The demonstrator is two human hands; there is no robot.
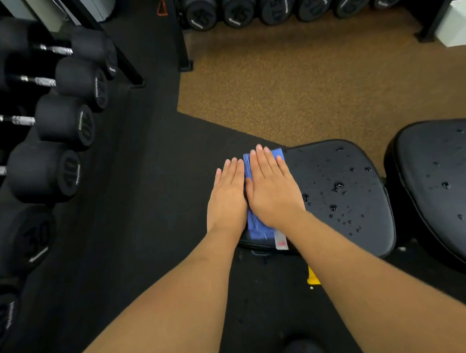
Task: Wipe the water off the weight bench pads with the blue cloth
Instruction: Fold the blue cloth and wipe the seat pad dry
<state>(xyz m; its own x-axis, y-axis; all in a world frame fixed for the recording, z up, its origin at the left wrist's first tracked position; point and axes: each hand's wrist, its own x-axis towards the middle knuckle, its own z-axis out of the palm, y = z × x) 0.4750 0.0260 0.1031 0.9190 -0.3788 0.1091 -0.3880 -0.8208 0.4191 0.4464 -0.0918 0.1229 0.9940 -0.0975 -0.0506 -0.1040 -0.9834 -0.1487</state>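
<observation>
Straight-fingered, my right hand (273, 190) presses the blue cloth (257, 226) flat, left hand (226, 195) alongside; water droplets (337, 187) lie rightward along the seat pad (364, 223), nearer my right.

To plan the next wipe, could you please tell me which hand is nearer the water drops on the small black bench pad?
Right. The right hand lies flat on the folded blue cloth, just left of the water drops; the left hand lies beyond it, farther left.

Right hand (274, 193) hides much blue cloth (256, 227); its probable label (281, 240) is unreadable.
</observation>
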